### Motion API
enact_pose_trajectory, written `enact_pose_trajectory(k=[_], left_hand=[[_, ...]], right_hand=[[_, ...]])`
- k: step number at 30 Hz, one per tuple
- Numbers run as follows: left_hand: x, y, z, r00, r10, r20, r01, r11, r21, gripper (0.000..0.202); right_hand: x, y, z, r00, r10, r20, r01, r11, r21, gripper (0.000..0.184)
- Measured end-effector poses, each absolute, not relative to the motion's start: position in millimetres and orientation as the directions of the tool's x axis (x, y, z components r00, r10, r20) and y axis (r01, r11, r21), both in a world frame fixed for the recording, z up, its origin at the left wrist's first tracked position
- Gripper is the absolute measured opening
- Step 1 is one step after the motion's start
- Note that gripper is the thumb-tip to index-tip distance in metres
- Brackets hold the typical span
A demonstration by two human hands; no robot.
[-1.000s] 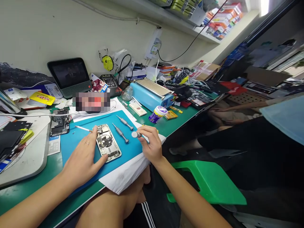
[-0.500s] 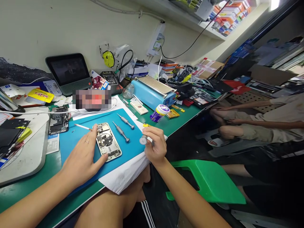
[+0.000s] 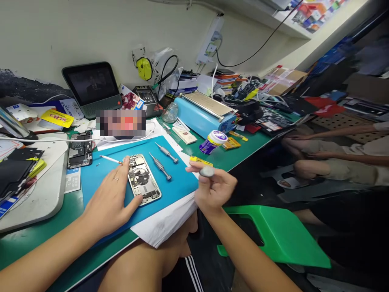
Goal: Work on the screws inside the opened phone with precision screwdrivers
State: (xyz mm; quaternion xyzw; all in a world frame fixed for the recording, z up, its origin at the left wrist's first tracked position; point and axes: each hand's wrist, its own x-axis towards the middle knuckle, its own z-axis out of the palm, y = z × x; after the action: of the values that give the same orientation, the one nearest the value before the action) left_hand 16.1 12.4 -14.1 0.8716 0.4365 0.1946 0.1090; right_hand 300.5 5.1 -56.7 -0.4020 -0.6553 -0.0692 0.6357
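An opened phone (image 3: 146, 182) lies on the blue mat (image 3: 179, 186) with its inner parts showing. My left hand (image 3: 112, 198) rests along its left side, fingers stretched out and thumb on the lower edge. Beside the index fingertip is a thin white stick (image 3: 111, 159). To the right of the mat, my right hand (image 3: 217, 188) is raised, its fingers closed on a grey screwdriver (image 3: 207, 171). Its round end cap faces me, and its shaft is hidden. Two more screwdrivers, one nearer (image 3: 160, 166) and one farther (image 3: 166, 152), lie right of the phone.
Behind my right hand lies a yellow item (image 3: 200, 161), near a purple jar with a white lid (image 3: 213, 142). A blue machine (image 3: 203, 115) stands farther back. At left are another opened phone (image 3: 79, 150) and a white board (image 3: 50, 190). A green stool (image 3: 282, 235) and a seated person (image 3: 322, 158) are at right.
My right hand has moved slightly right and turned, so the screwdriver's end cap is tilted differently. My left hand stays beside the phone. The whole view has shifted a little.
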Motion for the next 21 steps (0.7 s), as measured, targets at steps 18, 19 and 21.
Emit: enact_pose_trajectory(k=[18,19,21], left_hand=[[18.4,10.3,-11.1,0.554,0.804,0.215,0.714,-0.592,0.374,0.096],[18.4,10.3,-11.1,0.554,0.806,0.211,0.715,-0.590,0.375,0.095],[18.4,10.3,-11.2,0.553,0.807,0.206,0.717,-0.587,0.377,0.095]], right_hand=[[256.8,-4.1,7.2,0.132,0.598,0.791,0.263,0.748,-0.609,0.056],[254.8,-1.7,2.2,0.133,0.596,0.792,0.285,0.742,-0.606,0.052],[254.4,2.4,-7.3,0.108,0.612,0.784,0.325,0.723,-0.609,0.046]])
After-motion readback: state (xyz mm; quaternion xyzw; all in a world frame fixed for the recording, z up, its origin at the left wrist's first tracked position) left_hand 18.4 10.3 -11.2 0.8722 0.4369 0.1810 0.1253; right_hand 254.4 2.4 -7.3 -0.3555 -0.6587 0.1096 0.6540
